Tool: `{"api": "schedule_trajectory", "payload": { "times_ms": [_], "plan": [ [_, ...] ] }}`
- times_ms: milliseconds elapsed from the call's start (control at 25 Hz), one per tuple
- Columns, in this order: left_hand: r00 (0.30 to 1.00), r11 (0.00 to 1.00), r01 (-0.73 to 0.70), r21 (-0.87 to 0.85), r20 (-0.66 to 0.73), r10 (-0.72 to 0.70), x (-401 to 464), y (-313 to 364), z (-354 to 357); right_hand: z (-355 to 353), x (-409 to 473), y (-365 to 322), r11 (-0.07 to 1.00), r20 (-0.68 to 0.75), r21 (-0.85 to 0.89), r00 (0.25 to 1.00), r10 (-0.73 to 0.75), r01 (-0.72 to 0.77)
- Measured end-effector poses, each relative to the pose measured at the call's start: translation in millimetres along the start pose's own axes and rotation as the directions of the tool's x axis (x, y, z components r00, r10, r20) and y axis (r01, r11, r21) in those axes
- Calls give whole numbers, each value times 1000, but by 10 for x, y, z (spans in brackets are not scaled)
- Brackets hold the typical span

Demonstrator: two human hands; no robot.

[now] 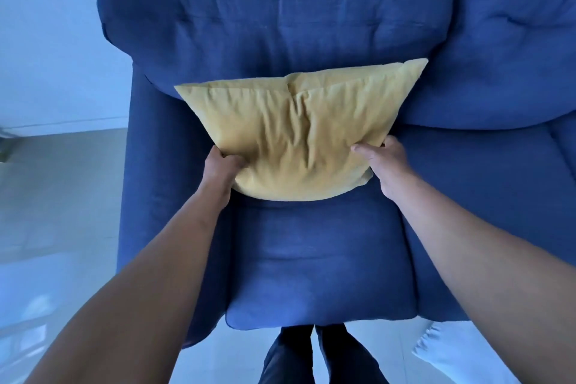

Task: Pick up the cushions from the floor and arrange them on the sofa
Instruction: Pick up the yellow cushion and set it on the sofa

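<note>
Placement of yellow cushion on blue sofa seat, upper edge against the backrest. Left hand and right hand pinch its lower corners, fingers closed on fabric. Risk: the soft, leaning cushion may slump forward once released.

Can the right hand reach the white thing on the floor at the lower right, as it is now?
Probably not at once. The right hand grips the yellow cushion together with the left hand, so it must let go first. Otherwise nothing blocks the white thing beside the sofa.
</note>
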State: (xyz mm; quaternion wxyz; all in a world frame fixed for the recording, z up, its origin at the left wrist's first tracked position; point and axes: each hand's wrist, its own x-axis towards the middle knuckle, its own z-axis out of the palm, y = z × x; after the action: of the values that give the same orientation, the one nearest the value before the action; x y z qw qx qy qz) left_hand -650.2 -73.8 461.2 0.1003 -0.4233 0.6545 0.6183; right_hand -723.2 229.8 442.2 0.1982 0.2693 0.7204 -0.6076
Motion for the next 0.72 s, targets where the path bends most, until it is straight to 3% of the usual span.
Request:
{"api": "schedule_trajectory", "payload": {
  "times_ms": [160, 280, 560, 720],
  "plan": [
    [999, 999, 43, 13, -2, -43, 198, 106, 8, 89, 197, -59, 985, -31, -167, 999, 34, -39],
    [1000, 1000, 0, 7, -23, 1, 305, 305, -117, 61, 218, -202, 990, -63, -137, 998, 9, -17],
    [980, 983, -132, -129, -168, 110, 564, 928, -351, -8, 294, -850, 988, -320, 59, 940, -117, 143],
    [957, 984, -178, 11, -231, 176, 652, 1030, -374, -191, 477, -1047, 993, -320, -61, 940, -120, 106]
  ]
}}
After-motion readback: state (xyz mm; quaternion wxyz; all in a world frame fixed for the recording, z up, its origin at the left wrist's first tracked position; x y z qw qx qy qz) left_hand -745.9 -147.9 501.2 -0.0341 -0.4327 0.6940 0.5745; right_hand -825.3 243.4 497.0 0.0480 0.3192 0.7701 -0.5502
